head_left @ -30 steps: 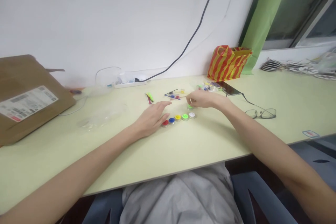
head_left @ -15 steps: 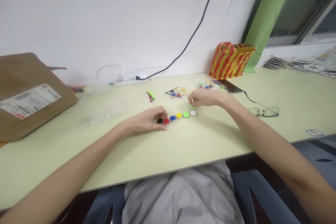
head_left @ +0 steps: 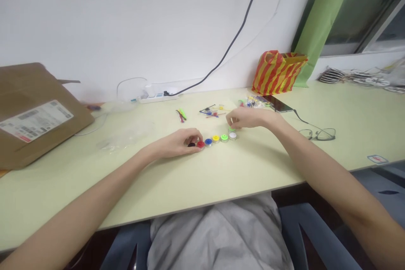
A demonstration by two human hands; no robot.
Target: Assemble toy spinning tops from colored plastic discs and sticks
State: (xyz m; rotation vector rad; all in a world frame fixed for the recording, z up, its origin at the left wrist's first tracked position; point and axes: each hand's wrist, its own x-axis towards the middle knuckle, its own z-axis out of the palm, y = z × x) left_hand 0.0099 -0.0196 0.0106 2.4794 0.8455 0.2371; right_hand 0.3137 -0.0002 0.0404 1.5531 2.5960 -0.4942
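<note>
Small round clear pieces with coloured tops stand in a row on the table. My left hand [head_left: 182, 142] has its thumb and fingertips closed round the red-topped piece [head_left: 201, 144]. Under that palm is a black-topped piece [head_left: 191, 145], partly covered. A blue-topped piece [head_left: 208, 142], a yellow-topped piece [head_left: 215, 138], a light green-topped piece [head_left: 224, 137] and a white-topped piece [head_left: 233, 136] continue to the right. Just behind the white one, my right hand [head_left: 245, 117] pinches another green-topped piece [head_left: 232, 129], partly hidden by the fingers.
Thin coloured plastic parts [head_left: 212, 112] and a small green-and-red bundle [head_left: 181, 114] lie behind the row. Farther right are a phone [head_left: 278, 104], glasses [head_left: 325, 134] and a striped bag [head_left: 280, 74]. A cardboard box [head_left: 41, 114] and clear plastic bags [head_left: 118, 139] are on the left.
My left fingers have shifted slightly right and closed round the red-topped piece; the black-topped one is now more covered. My right hand has hardly moved.
</note>
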